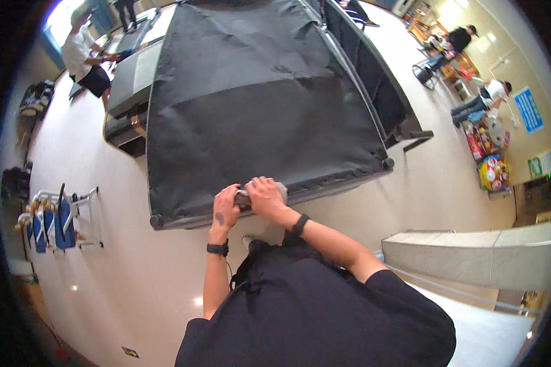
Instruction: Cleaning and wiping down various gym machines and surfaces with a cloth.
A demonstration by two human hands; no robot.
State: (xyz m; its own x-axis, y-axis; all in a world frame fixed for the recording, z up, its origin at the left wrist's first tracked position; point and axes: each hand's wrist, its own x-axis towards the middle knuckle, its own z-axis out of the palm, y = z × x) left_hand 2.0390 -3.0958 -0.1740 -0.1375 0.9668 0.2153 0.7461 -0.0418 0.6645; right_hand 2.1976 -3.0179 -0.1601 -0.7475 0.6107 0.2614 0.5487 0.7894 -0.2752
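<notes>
Both my hands are together at the near edge of a large piece of furniture whose upper face is covered in black fabric (257,119); round black feet show at its near corners. My left hand (226,206) and my right hand (266,196) are closed around a crumpled greyish cloth (243,197), part of which shows between them and beyond the right hand. The fingers hide most of its shape. Black bands are on both wrists.
At the left, a person in a white top (80,50) stands beside a grey padded piece (135,78). A folded metal frame with blue fabric (64,220) stands on the floor. A black metal leg (418,137) juts out right. A pale ledge (477,259) lies near my right side.
</notes>
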